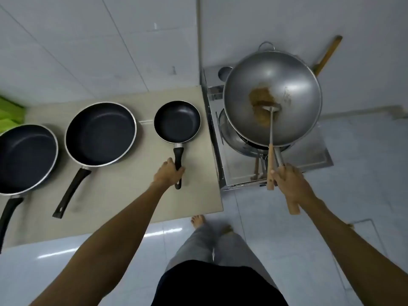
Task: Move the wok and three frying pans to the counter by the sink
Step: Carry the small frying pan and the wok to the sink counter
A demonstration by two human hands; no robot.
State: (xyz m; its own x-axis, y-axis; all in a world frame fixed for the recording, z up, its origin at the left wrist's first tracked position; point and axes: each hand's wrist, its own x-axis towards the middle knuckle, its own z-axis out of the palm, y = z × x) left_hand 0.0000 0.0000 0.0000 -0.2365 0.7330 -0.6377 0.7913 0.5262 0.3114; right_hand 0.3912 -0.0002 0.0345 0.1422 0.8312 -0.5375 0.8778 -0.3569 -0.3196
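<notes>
A large steel wok (287, 85) with a brown stain sits over the burner of a steel stove (313, 155) at the right. A metal spatula (271, 138) with a wooden grip lies in it. My right hand (289, 184) is closed on the wok's wooden handle, with the spatula's grip beside it. Three black frying pans stand in a row on the beige counter (132, 195): a small pan (177, 121), a medium pan (100, 133) and a large pan (24, 157) at the far left. My left hand (169, 174) grips the small pan's black handle.
White tiled walls rise behind the counter and stove. A wooden stick (329, 54) leans behind the wok. Something green (8, 115) lies at the counter's far left edge. Shiny floor tiles and my legs and bare feet are below.
</notes>
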